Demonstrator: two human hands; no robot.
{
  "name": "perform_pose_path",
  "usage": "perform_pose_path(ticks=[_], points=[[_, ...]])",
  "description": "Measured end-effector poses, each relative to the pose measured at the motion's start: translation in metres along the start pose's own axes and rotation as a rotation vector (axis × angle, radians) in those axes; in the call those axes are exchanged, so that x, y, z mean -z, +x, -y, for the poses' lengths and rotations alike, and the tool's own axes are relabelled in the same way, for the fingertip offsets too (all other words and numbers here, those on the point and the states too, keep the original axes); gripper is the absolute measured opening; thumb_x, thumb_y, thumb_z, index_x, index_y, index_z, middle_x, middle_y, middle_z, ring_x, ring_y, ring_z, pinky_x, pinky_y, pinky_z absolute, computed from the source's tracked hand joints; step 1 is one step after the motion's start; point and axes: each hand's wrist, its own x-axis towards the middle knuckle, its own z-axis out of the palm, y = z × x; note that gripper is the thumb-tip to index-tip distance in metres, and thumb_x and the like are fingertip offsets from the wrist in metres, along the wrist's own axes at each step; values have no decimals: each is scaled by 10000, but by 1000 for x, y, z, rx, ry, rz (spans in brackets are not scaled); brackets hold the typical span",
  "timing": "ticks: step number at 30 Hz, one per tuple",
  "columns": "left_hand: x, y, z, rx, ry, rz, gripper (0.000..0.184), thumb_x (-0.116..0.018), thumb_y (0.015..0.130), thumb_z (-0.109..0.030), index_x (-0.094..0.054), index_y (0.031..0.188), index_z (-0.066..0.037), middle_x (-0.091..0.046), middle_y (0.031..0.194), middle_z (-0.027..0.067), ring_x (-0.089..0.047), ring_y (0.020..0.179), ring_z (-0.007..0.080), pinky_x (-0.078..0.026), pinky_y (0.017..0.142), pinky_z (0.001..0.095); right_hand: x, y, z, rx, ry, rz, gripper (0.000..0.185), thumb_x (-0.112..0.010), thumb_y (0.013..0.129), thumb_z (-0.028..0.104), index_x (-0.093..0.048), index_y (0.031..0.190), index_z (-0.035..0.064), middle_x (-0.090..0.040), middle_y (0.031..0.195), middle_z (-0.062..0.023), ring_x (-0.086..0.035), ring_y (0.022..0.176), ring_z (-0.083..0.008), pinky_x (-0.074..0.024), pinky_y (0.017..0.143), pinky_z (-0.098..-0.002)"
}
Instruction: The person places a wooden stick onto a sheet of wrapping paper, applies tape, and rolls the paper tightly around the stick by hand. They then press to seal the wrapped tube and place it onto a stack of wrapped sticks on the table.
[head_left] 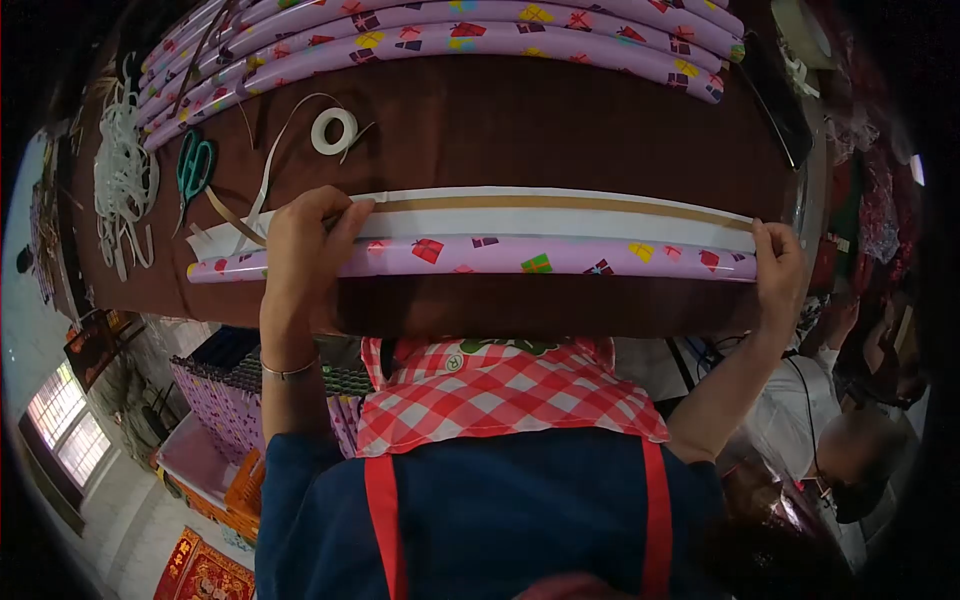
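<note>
A lilac roll of gift-patterned wrapping paper lies across the table, its white underside showing as a flap along the far side. A tan tape strip runs along that flap. My left hand is closed over the strip toward the left end, its thumb and fingers pinched together. At the right end, my right hand grips the roll's edge, with the thumb by the end of the strip. The strip's loose tail curls out left of my left hand.
Teal-handled scissors, a white tape roll and a bundle of white strips lie on the brown table. Several finished lilac rolls are stacked along the far side. A dark flat object lies at right. Another person is at lower right.
</note>
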Motion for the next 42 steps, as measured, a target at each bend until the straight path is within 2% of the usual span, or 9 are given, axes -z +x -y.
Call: perform_pose_path(ticks=[5,7,11,13,16,22,25,31,42], points=[[-2,-1,1,-4,-5,-16,283,-750,856,-244,-663,788,16,-655,694,154,-633,614,262,-480,590,365,-2,0,-8,82,32,-24,258,-678,942,250,-665,987,-4,-669,866,-95,-609,785,-164,-480,701,-306],[-7,-2,7,-66,-61,-73,250,-747,871,-198,-643,805,20,-595,637,86,-520,595,117,-428,548,309,-2,-1,-10,123,-12,-43,259,-678,940,248,-661,1008,-2,-672,892,-112,-616,798,-184,-486,711,-316],[-5,-2,0,-37,-86,-93,240,-749,869,-190,-633,815,14,-597,636,85,-525,590,115,-431,547,302,-4,-3,-11,183,-83,-88,237,-624,955,224,-661,1026,1,-670,955,-149,-632,875,-255,-495,773,-353],[-5,-2,-1,-12,-17,-66,257,-759,848,-242,-657,834,-6,-688,725,129,-671,653,260,-503,602,356,-6,-1,-12,194,-83,-110,244,-595,963,226,-659,1039,3,-669,988,-164,-635,914,-279,-495,804,-367],[-8,-3,2,-64,-48,-106,215,-747,867,-151,-614,819,10,-591,627,77,-519,566,113,-427,538,289,-13,6,-18,141,-168,-155,292,-543,975,250,-658,1080,3,-665,1061,-182,-622,1000,-327,-485,880,-395],[-10,-3,3,-101,-74,-145,207,-745,866,-147,-613,844,12,-597,640,82,-533,566,138,-441,547,303,-10,2,-1,161,-362,-350,326,-535,975,257,-653,1143,3,-656,1116,-190,-597,1060,-372,-473,925,-434],[-14,-6,7,-146,-79,-214,184,-737,867,-134,-621,858,8,-610,702,95,-565,620,159,-457,578,313,-9,-17,33,367,-382,-451,287,-572,964,231,-651,1119,3,-651,1119,-188,-586,1064,-380,-467,931,-449],[-13,-7,6,-178,-172,-236,160,-727,871,-132,-651,895,6,-626,832,107,-615,712,192,-487,639,322,-73,-85,135,1047,-96,62,299,-742,825,200,-645,1046,24,-604,1175,-150,-555,1115,-362,-453,973,-469],[-29,1,-11,-291,130,-354,167,-740,805,-224,-645,755,-96,-599,728,27,-624,777,259,-437,688,415,-127,-101,184,1214,-8,211,392,-792,744,183,-662,1073,16,-609,1195,-141,-542,1165,-326,-468,960,-436]])
